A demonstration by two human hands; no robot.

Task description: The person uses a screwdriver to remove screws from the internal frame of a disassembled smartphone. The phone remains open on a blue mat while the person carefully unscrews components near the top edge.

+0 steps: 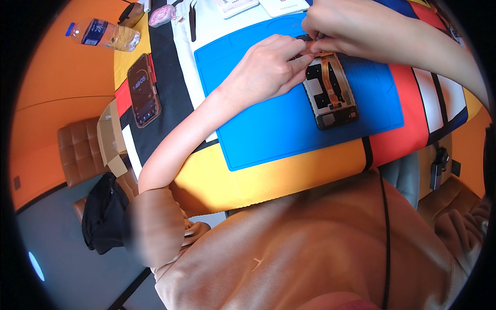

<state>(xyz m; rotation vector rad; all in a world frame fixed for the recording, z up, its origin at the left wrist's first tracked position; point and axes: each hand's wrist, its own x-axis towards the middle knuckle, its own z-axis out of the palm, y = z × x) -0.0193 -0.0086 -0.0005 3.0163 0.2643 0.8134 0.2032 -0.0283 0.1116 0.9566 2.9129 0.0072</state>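
Observation:
A disassembled phone (330, 95) lies on a blue work mat (268, 137), its back off and an orange flex cable (329, 82) running down the inside. My left hand (274, 64) is closed at the phone's upper left edge, fingertips gripping its far end. From the upper right my right hand (336, 28) reaches to the same end, its fingertips pinched together close to the left ones. Whatever small part sits between the right fingertips is hidden by the fingers.
Left of the mat lies a lit phone (143, 90) in a case. Farther back are a water bottle (106, 35) on its side, black tweezers (193, 21) and a pink round item (162, 16). White cards or boxes (284, 6) lie at the far edge. A cardboard box (109, 137) stands beyond the left table edge.

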